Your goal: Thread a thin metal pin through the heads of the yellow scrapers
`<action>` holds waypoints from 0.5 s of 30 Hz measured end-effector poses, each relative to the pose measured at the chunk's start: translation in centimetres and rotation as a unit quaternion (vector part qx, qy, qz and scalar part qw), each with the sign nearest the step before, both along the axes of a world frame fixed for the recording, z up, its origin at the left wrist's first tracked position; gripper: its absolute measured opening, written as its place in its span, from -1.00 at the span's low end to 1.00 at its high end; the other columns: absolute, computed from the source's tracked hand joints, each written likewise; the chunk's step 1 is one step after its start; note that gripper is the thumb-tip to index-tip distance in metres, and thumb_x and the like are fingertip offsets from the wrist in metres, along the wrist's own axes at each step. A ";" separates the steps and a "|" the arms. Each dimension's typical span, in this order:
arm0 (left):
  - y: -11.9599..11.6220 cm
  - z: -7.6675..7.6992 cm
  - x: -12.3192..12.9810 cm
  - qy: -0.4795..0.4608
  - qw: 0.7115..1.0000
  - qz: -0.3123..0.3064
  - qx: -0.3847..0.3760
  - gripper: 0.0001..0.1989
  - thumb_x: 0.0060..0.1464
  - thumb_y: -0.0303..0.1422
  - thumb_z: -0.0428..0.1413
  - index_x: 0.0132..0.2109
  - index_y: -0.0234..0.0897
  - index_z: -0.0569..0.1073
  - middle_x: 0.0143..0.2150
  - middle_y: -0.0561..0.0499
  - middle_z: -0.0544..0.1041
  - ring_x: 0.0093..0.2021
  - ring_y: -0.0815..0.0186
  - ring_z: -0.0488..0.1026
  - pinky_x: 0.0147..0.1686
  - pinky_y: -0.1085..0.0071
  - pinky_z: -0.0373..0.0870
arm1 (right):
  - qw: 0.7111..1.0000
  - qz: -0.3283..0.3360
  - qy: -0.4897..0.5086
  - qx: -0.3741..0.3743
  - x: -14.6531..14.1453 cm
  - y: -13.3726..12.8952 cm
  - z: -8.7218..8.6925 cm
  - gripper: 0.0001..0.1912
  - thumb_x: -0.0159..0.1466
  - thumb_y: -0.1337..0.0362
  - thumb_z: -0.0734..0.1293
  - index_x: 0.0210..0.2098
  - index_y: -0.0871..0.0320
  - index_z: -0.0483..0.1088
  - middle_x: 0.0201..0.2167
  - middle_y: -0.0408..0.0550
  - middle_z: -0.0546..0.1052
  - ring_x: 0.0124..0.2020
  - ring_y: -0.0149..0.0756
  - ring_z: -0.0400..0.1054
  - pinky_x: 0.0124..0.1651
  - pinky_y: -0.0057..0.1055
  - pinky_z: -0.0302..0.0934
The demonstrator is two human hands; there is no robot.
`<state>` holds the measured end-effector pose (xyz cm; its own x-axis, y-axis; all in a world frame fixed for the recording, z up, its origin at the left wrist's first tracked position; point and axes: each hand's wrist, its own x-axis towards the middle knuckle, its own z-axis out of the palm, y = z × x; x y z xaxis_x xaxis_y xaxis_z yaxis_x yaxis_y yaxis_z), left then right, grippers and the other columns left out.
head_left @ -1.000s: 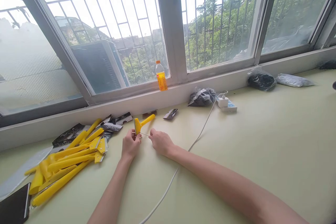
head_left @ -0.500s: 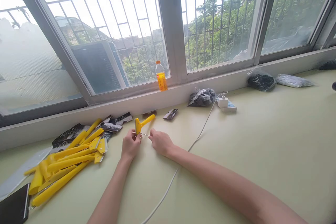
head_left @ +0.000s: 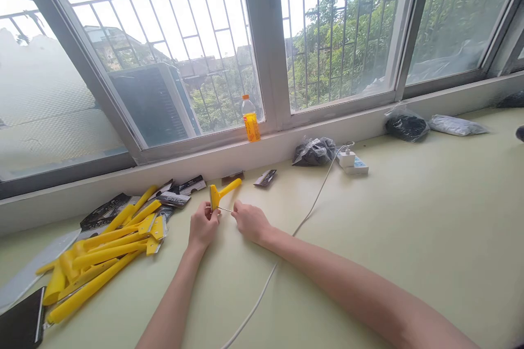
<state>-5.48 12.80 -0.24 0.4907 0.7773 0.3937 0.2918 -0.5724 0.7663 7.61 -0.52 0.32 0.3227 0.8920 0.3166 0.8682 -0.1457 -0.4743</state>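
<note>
A tilted yellow scraper (head_left: 223,192) meets a thin rod (head_left: 225,209).

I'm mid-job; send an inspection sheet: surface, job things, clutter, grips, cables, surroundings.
Surface: pale green tabletop, smooth-looking
Job things: yellow scraper, thin metal rod at its head
Clutter: pile of yellow scrapers, black packaging cards, bagged dark item
Grips: left grip holds the scraper's head; right grip holds the rod
Cables: white cable passes under the right forearm toward the power strip
Surroundings: windows, orange-capped drink bottle on the sill

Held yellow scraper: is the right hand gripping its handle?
No, the right hand holds a thin rod, and the scraper handle juts free.
</note>
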 end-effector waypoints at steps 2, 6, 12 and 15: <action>0.0 0.0 0.0 -0.002 1.000 -0.003 -0.002 -0.81 0.06 -0.20 0.12 -0.21 -0.19 0.40 -0.34 -0.03 0.64 -0.49 0.24 0.51 -0.40 0.36 0.39 | 1.000 -0.001 0.002 0.000 0.0 0.0 0.0 -0.88 0.47 0.26 0.16 -0.14 0.14 0.30 -0.29 0.00 0.57 -0.35 -0.26 0.42 -0.39 -0.40 -0.04; -0.2 0.1 0.0 -0.001 1.000 -0.004 -0.003 -0.81 0.07 -0.21 0.11 -0.21 -0.20 0.39 -0.34 -0.03 0.64 -0.49 0.24 0.51 -0.38 0.35 0.40 | 1.000 -0.002 0.009 0.002 0.0 0.0 0.0 -0.86 0.48 0.26 0.15 -0.13 0.14 0.30 -0.27 0.01 0.57 -0.33 -0.26 0.43 -0.38 -0.40 -0.02; -0.2 0.2 0.0 -0.003 1.000 -0.002 -0.006 -0.81 0.06 -0.20 0.12 -0.22 -0.20 0.40 -0.34 -0.04 0.64 -0.48 0.24 0.52 -0.38 0.35 0.39 | 1.000 0.001 0.017 0.003 0.0 -0.1 0.2 -0.87 0.48 0.26 0.16 -0.13 0.14 0.30 -0.27 0.00 0.56 -0.33 -0.27 0.42 -0.36 -0.41 -0.01; -0.2 0.1 0.0 0.000 1.000 -0.005 0.001 -0.82 0.07 -0.22 0.11 -0.22 -0.19 0.39 -0.33 -0.02 0.64 -0.48 0.25 0.51 -0.37 0.36 0.39 | 1.000 0.000 0.019 0.004 0.0 -0.1 0.1 -0.87 0.48 0.26 0.16 -0.12 0.14 0.31 -0.27 0.00 0.56 -0.33 -0.28 0.41 -0.36 -0.41 -0.01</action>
<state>-5.52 12.61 -0.11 0.4983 0.7717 0.3953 0.2859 -0.5766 0.7654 7.62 -0.58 0.41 0.3341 0.8896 0.3115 0.8494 -0.1409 -0.5086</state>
